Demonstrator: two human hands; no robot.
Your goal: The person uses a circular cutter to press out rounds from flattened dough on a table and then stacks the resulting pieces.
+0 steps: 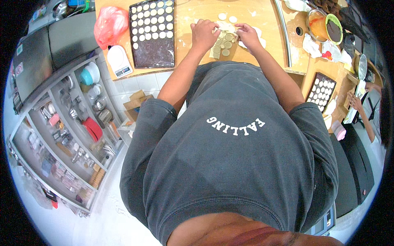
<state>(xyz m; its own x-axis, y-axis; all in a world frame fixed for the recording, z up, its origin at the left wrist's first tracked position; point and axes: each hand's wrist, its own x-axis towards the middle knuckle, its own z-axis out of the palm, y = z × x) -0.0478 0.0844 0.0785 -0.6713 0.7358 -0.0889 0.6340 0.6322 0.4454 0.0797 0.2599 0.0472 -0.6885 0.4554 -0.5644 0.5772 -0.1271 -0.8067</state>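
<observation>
My left hand (202,33) has curled fingers at the upper left of a pale dough sheet (219,50) marked with round cuts, pinching its edge. My right hand (249,38) pinches at the sheet's upper right side, its index finger bent over it. Two loose dough rounds (222,17) lie just above the sheet. A white crumpled item (257,32) is partly under my right hand. To the left, a dark baking tray (152,51) carries rows of dough rounds in its upper part, beside a pink plastic bag (107,25) and a white scale (119,61).
A metal bar (283,35) runs along the table's right part, with bowls (334,28) beyond. A second tray of rounds (320,89) sits lower right, near a co-worker's hands (355,100). Shelves of utensils (80,135) stand left; a cardboard box (135,106) is below the table.
</observation>
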